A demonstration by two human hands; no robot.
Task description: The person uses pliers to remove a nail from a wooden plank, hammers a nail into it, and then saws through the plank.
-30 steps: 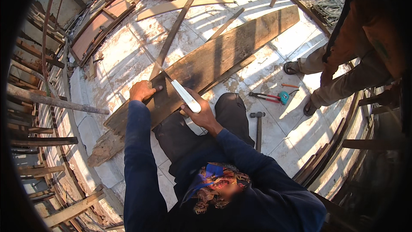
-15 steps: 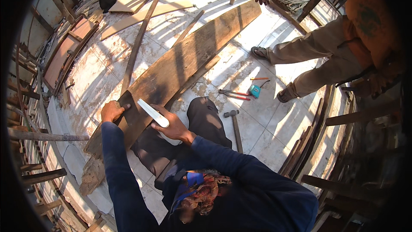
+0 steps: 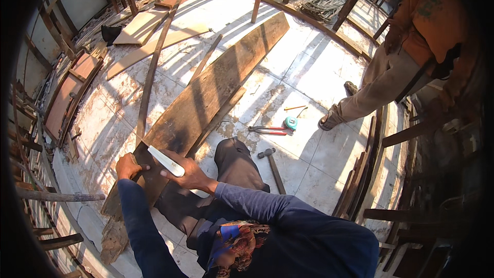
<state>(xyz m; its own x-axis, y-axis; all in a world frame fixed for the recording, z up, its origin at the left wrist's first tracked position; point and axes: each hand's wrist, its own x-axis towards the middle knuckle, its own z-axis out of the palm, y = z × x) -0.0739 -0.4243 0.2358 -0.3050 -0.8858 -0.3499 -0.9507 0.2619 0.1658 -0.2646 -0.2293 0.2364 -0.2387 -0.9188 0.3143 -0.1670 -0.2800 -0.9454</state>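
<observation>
A long weathered wooden plank (image 3: pixel 216 85) lies diagonally across the pale tiled floor, its near end at my knees. My left hand (image 3: pixel 127 166) grips the plank's near left edge. My right hand (image 3: pixel 188 172) rests on the plank and holds a flat white straightedge (image 3: pixel 163 159) laid across the wood. My dark-trousered knee (image 3: pixel 234 157) is bent just right of the plank.
A hammer (image 3: pixel 271 167), red-handled pliers (image 3: pixel 270 131), a green tape measure (image 3: pixel 290 122) and a pencil (image 3: pixel 294 107) lie on the tiles to my right. Another person (image 3: pixel 406 67) stands at the right. Boards and wooden slats (image 3: pixel 149 46) lie at upper left; timber frames ring the floor.
The view has swung, so the plank and my hands now sit lower and left of centre. My hands keep their grip on the plank and the straightedge. The standing person shifted right.
</observation>
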